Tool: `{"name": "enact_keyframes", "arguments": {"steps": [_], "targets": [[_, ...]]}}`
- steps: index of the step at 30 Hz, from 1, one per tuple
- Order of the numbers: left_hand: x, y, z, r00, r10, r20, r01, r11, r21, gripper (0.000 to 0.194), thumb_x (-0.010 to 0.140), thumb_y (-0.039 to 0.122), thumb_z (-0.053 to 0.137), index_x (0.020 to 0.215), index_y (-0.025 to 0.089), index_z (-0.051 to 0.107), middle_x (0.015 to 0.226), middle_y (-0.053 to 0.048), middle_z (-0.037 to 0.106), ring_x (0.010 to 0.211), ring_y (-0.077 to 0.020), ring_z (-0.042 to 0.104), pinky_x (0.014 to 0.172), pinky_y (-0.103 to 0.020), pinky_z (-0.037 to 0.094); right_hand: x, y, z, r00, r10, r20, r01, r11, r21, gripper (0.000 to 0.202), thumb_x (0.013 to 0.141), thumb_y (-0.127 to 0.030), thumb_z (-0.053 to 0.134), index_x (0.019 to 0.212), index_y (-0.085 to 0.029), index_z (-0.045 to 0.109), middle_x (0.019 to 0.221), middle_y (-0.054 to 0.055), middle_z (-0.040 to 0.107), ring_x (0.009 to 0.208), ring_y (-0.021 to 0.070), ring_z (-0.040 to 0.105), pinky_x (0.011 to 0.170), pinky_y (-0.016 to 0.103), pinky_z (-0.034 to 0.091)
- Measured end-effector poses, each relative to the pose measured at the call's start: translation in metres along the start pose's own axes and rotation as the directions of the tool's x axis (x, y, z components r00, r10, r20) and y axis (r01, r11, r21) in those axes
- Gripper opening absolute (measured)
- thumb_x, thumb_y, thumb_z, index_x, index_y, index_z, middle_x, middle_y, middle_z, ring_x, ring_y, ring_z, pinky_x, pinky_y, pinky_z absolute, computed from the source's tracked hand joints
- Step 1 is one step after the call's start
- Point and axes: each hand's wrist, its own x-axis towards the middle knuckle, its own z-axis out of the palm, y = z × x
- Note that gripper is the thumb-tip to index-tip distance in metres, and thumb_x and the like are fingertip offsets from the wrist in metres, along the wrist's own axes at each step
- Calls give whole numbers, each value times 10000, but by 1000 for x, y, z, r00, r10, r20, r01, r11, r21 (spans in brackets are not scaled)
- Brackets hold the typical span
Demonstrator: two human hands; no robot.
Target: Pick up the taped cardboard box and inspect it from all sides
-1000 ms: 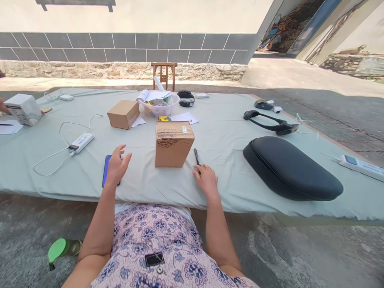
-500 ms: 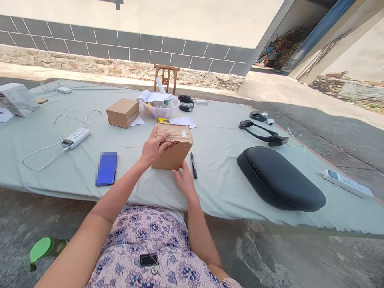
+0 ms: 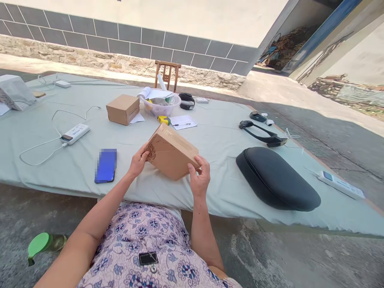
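Observation:
A brown cardboard box [image 3: 172, 154] is tilted between my two hands over the near part of the cloth-covered table [image 3: 222, 136]. My left hand [image 3: 139, 161] grips its left edge, beside a dark round print. At the lower right corner my right hand [image 3: 199, 174] holds the box with thumb and fingers. Beyond it lie a yellow tape measure [image 3: 163, 120] and a white paper [image 3: 183, 122] with a pen on it. A second closed box [image 3: 123, 109] stands farther back on the left.
A blue-screened phone [image 3: 106, 165] and a white power strip [image 3: 75, 134] with a cable lie left. Behind is a plastic basket [image 3: 162, 106]. On the right are a black case [image 3: 277, 178], a black headset [image 3: 261, 136] and a white device [image 3: 341, 185].
The held box has been turned and tilted, showing another face. My left hand has moved down and left to its edge; my right hand has moved right, from underneath to the right corner.

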Motion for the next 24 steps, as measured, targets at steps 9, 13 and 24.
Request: {"name": "enact_keyframes", "arguments": {"steps": [9, 13, 24], "targets": [[-31, -33, 6, 991, -101, -87, 127, 921, 369, 351, 875, 118, 475, 1168, 190, 656, 898, -89, 715, 918, -255, 645, 837, -353, 506, 0, 16, 29, 993, -102, 59, 99, 994, 49, 316, 933, -413, 558, 1197, -242, 578, 1362, 125, 568, 1334, 265, 509, 1057, 467, 449], [-29, -30, 3, 991, -105, -77, 127, 910, 395, 345, 861, 96, 491, 1140, 184, 673, 864, -83, 707, 907, -259, 645, 837, -348, 500, -4, 20, 33, 994, -96, 61, 94, 995, 39, 328, 939, -432, 538, 1207, -242, 556, 1384, 138, 551, 1364, 262, 489, 1090, 482, 428], [-34, -30, 5, 992, -87, -90, 116, 910, 399, 474, 873, 83, 450, 1308, 197, 599, 927, -81, 728, 910, -248, 660, 808, -331, 516, -23, 50, 30, 958, 230, 173, -258, 953, 161, 723, 818, -446, 659, 1457, -225, 403, 1416, 160, 552, 1197, 246, 602, 943, 405, 546]]}}
